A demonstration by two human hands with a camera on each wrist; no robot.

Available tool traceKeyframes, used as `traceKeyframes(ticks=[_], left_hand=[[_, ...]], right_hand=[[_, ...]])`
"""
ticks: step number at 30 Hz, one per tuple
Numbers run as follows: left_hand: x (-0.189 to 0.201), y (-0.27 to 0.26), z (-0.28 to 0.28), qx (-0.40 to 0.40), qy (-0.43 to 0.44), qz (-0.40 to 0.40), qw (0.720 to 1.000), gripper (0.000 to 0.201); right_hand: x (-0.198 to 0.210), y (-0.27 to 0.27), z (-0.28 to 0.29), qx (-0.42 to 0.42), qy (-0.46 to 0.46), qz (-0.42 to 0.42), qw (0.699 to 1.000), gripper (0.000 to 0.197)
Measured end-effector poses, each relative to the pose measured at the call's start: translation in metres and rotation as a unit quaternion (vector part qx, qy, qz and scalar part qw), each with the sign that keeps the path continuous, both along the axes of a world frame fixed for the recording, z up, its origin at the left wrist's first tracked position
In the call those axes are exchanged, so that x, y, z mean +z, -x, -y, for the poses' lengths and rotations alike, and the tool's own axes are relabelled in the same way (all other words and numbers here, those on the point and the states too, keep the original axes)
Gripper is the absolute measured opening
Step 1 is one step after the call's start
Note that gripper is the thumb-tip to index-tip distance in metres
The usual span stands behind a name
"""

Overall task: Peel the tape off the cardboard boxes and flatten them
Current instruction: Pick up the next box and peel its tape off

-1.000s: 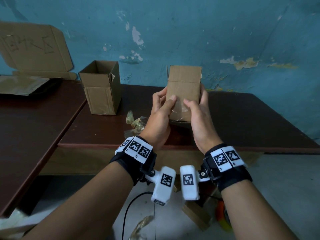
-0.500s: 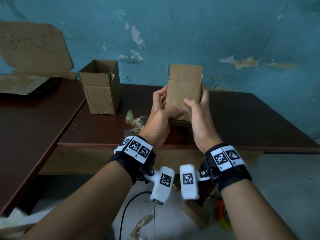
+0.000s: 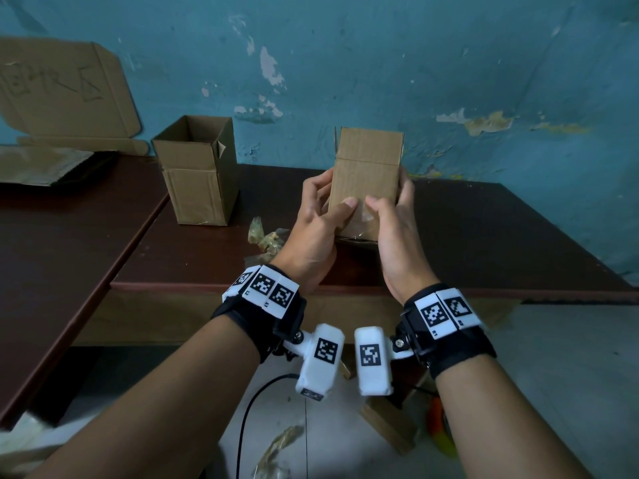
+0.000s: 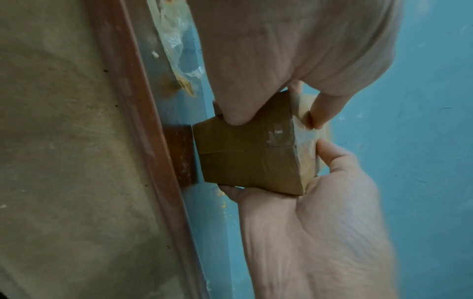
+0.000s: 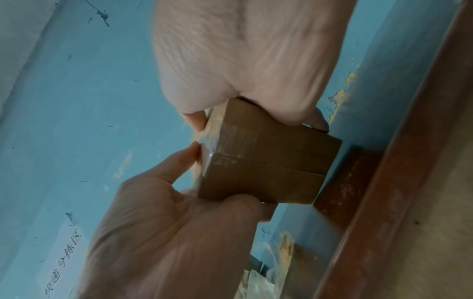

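I had both hands clamped on a small cardboard box (image 3: 366, 178), held upright in the air above the near part of the dark worktop (image 3: 484, 243), in front of the blue wall. My left hand (image 3: 313, 233) wrapped its left side, fingers curled round the back and the thumb laid flat across the front face. My right hand (image 3: 397, 243) gripped the right side the same way, its thumb tip meeting the left thumb over a patch of clear tape (image 3: 361, 217) stuck low on that face. From the wrist cameras I could see the tape (image 4: 279, 135) running over the bottom flaps along their seam and folding up onto the side where my thumbs pressed. The box carried no print that I could read.

On each wrist sat a black strap with white blocks bearing square black-and-white code markers. To the left on the worktop stood a second box (image 3: 198, 174), open at the top, well apart from the one I held. Between them lay a crumpled wad of peeled tape (image 3: 266, 236). Against the wall at far left leaned a flattened sheet of cardboard (image 3: 65, 91) with hand-drawn characters I could not make out. A white paper label (image 5: 64, 261) on the wall showed Chinese writing, too blurred to read with any certainty.
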State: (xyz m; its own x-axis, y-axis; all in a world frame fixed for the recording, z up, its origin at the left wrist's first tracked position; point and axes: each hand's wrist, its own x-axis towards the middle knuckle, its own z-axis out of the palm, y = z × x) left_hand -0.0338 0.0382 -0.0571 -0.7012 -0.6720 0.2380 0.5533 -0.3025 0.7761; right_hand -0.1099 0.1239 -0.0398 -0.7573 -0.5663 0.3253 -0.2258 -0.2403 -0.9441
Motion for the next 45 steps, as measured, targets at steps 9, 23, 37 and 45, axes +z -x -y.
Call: traceKeyframes(ticks=[9,23,37,45], left_hand=[[0.001,-0.005,0.002,-0.025,-0.018,-0.006,1.0,0.085],[-0.003,0.001,-0.007,-0.003,-0.007,0.016,1.0,0.057],[0.0,0.001,-0.005,0.0,-0.021,0.034,0.999,0.053],[0.005,-0.005,-0.004,-0.016,-0.053,0.011,0.998,0.057]], right_hand=[[0.002,-0.002,0.002,0.012,0.003,0.013,1.0,0.08],[0.004,-0.002,-0.002,-0.02,0.0,0.053,0.998,0.069],[0.007,-0.003,-0.002,-0.002,-0.003,0.045,0.999,0.071],[0.004,0.0,0.0,0.0,-0.014,0.036,0.999,0.07]])
